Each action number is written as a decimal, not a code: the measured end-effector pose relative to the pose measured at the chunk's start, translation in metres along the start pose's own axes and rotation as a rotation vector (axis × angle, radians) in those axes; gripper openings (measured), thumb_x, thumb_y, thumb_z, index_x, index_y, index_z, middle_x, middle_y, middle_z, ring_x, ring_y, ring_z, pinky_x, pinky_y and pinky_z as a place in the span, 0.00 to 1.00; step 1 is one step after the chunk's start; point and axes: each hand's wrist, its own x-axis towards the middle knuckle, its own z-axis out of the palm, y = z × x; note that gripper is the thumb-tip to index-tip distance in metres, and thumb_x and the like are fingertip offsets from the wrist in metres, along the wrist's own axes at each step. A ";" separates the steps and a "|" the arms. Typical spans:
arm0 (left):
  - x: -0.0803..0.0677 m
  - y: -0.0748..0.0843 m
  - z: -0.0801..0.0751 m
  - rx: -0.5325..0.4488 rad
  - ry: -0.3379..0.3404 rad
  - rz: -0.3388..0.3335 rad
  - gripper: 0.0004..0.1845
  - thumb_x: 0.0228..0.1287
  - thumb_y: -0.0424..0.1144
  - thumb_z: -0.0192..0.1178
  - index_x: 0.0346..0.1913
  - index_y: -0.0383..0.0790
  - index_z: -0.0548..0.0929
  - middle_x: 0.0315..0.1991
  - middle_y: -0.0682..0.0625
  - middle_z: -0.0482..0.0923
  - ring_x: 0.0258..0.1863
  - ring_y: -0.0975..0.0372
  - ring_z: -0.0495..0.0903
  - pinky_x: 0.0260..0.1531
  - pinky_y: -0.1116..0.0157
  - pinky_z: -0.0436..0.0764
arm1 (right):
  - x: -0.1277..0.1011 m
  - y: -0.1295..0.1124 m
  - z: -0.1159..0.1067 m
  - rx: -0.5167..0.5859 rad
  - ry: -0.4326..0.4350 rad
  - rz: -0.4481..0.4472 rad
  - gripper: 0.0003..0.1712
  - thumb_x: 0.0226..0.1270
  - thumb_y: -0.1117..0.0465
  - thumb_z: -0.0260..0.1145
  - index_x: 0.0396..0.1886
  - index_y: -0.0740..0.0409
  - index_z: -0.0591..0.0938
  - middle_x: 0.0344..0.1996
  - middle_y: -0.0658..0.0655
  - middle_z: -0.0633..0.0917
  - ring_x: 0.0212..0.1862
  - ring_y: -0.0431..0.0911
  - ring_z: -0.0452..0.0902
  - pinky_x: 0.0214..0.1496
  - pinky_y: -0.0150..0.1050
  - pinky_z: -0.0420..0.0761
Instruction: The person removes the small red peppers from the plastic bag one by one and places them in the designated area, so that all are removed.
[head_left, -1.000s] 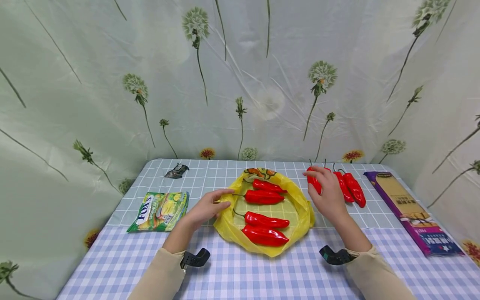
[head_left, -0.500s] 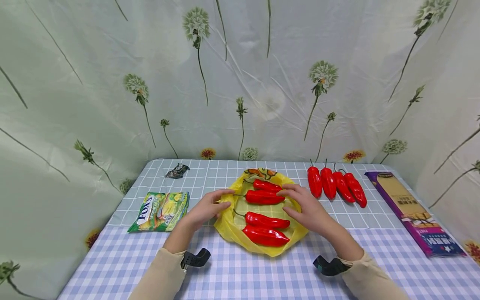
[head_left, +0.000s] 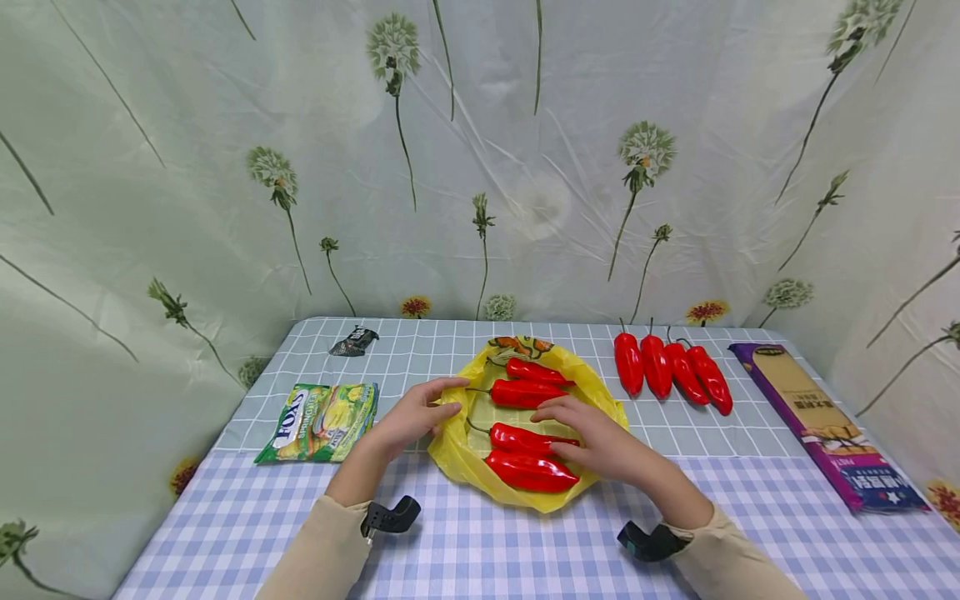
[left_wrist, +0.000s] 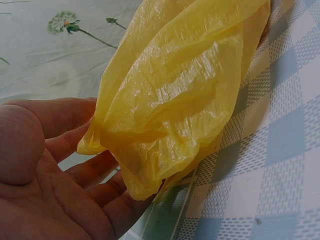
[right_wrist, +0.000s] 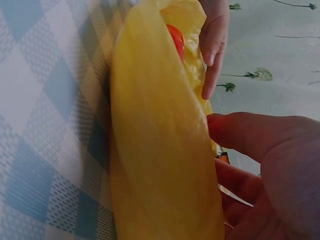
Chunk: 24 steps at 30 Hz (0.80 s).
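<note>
Checked blue cloth is lying nearest, covering the table (head_left: pixel 480 542), and both sleeves are coming in over it. Right hand (head_left: pixel 600 442) is reaching into the yellow bag (head_left: pixel 600 392), fingers lying fairly straight and loosely together over the two near peppers (head_left: pixel 528 471); whether they are actually gripping one is hard to say from the head view, and the right wrist view is showing mostly yellow plastic. Left hand (head_left: pixel 412 417) is sitting at the bag's left edge, fingers relaxed and slightly spread, fingertips touching the plastic rim. On the left wrist view those fingers (left_wrist: pixel 75 150) are lying open beside the crumpled plastic, not pinching it.

Bag is lying flat and open in the middle of the table, straddling the line between the blue check and the grey grid cloth. Four peppers are resting inside, pointing right, one behind another. Further back and to the right, a row of four peppers (head_left: pixel 671 371) is lying on the grey cloth, well apart from the hands. Purple box (head_left: pixel 825 425) is lying along the right edge. Candy packet (head_left: pixel 318 421) is sitting to the left, near the left hand, and a dark wrapper (head_left: pixel 354 341) is lying at the far left. Flowered curtain (head_left: pixel 480 167) is hanging behind.
</note>
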 end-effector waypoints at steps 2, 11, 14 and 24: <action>0.000 0.000 0.000 0.000 -0.002 0.002 0.24 0.72 0.37 0.57 0.69 0.46 0.74 0.65 0.41 0.72 0.25 0.62 0.69 0.27 0.69 0.73 | 0.001 0.001 0.002 0.006 -0.008 0.001 0.24 0.64 0.59 0.71 0.60 0.49 0.80 0.59 0.51 0.80 0.64 0.51 0.74 0.59 0.50 0.82; 0.000 0.000 0.000 0.001 0.006 -0.006 0.24 0.72 0.37 0.58 0.69 0.48 0.74 0.67 0.42 0.71 0.30 0.63 0.72 0.28 0.69 0.74 | 0.001 0.004 0.005 0.019 -0.037 0.003 0.24 0.67 0.59 0.69 0.62 0.51 0.79 0.59 0.52 0.81 0.61 0.50 0.77 0.58 0.49 0.83; 0.000 0.000 0.000 0.002 0.007 -0.009 0.24 0.72 0.37 0.58 0.69 0.48 0.74 0.67 0.43 0.71 0.30 0.62 0.72 0.29 0.68 0.74 | 0.001 0.005 0.005 0.006 -0.043 0.014 0.24 0.67 0.60 0.68 0.62 0.51 0.79 0.58 0.53 0.82 0.59 0.49 0.78 0.58 0.49 0.83; 0.000 0.001 0.000 0.014 0.008 -0.001 0.24 0.72 0.36 0.57 0.69 0.47 0.74 0.67 0.43 0.71 0.29 0.62 0.72 0.28 0.68 0.74 | 0.000 0.007 0.007 -0.014 -0.064 0.058 0.26 0.66 0.61 0.69 0.64 0.50 0.78 0.57 0.51 0.83 0.57 0.46 0.78 0.60 0.49 0.81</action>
